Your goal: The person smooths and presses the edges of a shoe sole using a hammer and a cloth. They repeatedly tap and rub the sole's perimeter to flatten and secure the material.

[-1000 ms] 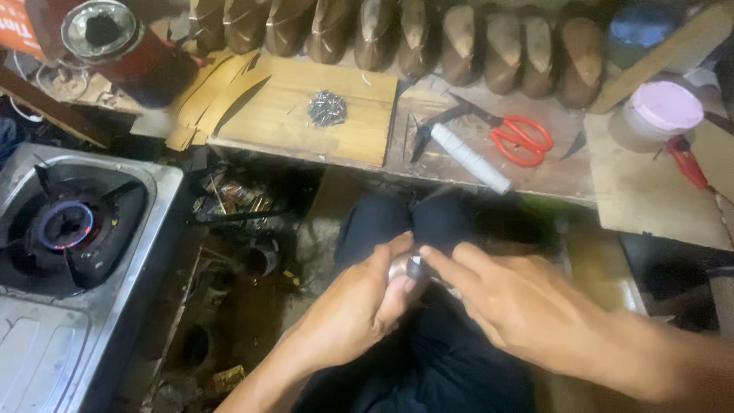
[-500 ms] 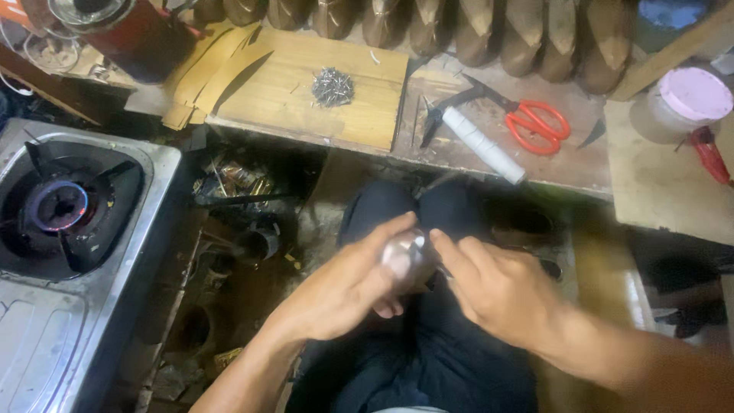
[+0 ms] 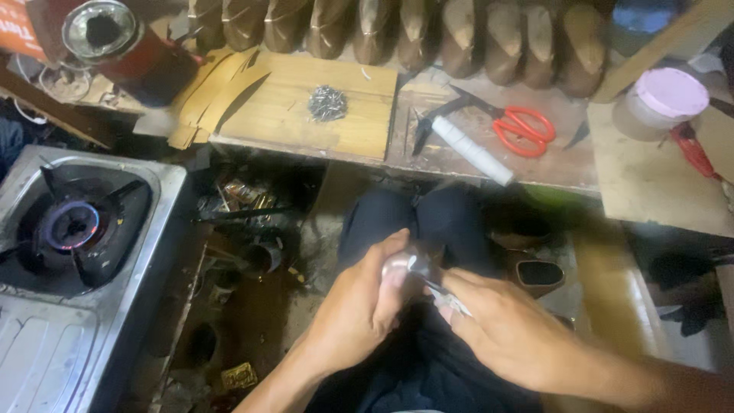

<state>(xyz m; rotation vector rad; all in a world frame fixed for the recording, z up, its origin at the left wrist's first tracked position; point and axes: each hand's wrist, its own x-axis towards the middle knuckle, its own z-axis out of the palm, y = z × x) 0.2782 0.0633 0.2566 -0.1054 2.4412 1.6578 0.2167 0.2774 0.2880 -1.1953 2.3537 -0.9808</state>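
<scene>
I look down from the head camera at my two bare hands, held close together over my lap in dark trousers. My left hand [image 3: 359,302] is curled around a small shiny, silvery object [image 3: 401,264], which sits between its thumb and fingers; the picture is blurred there, so I cannot tell what the object is. My right hand [image 3: 508,329] lies just beside it, fingers drawn together and their tips touching the same object from the right side, where a thin pale sliver shows at the fingertips. The object is thus pinched between both hands, above my knees.

Beyond my knees runs a low wooden workbench [image 3: 428,157]. On it lie a little heap of small metal nails [image 3: 327,103], a hammer with a white handle [image 3: 470,149], and red-handled scissors [image 3: 524,126] just beside the hammer. A row of brown shoe lasts [image 3: 413,30] stands along the back. At my left a gas burner [image 3: 73,226] burns with a blue flame.
</scene>
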